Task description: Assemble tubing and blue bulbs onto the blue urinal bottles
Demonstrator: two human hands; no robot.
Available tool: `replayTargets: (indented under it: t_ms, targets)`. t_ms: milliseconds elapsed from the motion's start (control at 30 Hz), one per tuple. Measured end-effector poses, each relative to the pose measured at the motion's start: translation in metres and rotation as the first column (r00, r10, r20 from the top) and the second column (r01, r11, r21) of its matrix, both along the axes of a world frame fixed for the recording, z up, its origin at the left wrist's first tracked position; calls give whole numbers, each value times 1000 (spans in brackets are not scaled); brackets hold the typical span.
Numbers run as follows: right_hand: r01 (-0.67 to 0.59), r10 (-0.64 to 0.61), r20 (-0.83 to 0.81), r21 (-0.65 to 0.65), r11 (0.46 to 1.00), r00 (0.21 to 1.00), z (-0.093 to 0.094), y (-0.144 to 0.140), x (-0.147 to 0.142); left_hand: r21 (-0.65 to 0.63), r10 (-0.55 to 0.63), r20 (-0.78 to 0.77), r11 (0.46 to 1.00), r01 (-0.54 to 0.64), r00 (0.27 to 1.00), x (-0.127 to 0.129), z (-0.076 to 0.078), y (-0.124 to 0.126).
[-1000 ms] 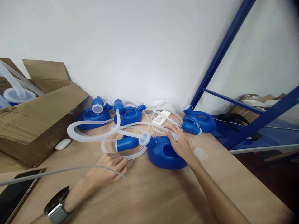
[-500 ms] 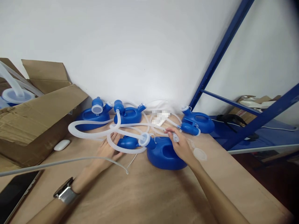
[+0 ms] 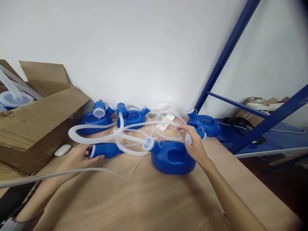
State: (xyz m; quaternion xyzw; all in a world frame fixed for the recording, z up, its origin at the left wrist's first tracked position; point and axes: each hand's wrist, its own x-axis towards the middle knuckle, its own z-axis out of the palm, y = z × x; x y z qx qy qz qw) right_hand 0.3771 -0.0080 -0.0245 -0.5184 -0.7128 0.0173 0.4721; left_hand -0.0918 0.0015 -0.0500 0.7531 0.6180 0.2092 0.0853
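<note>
My left hand grips the wide, white-rimmed end of a blue cup-shaped urinal funnel, which lies on its side with its narrow end pointing right. My right hand is closed around the translucent end of a hose, above the right side of a blue urinal bottle. This bottle has a handle and stands on the table. Its white-rimmed neck points left, with a pale hose going into it. Looped hoses lie behind the funnel.
Several more blue bottles stand along the wall. An open cardboard box with hoses stands at the left, beside a white mouse. A white label or packet lies at the back. Blue shelving rises on the right.
My left hand has moved left with the blue funnel, pulling it out from under the hose loop. My right hand has shifted slightly right with the hose end.
</note>
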Motion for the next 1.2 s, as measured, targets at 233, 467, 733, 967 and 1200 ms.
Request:
replayTargets:
  t_ms: [233,467,733,967,1200]
  targets:
    - [-121,110,209,39,992,972,33,21,-16,14,-60,267,998,58,962,4,84,-35]
    - [-239,180,345,138,961,921,48,37,-58,353,-237,465,933,67,853,58,128,-46]
    - [-100,23,396,174,980,918,47,43,-70,288,-173,475,957,33,863,108,137,-33]
    - [67,-138,414,181,981,900,42,45,-56,365,-308,391,917,161,867,100,127,-18]
    - [40,-141,420,239,970,896,44,43,-59,358,-353,333,905,229,874,109,120,-17]
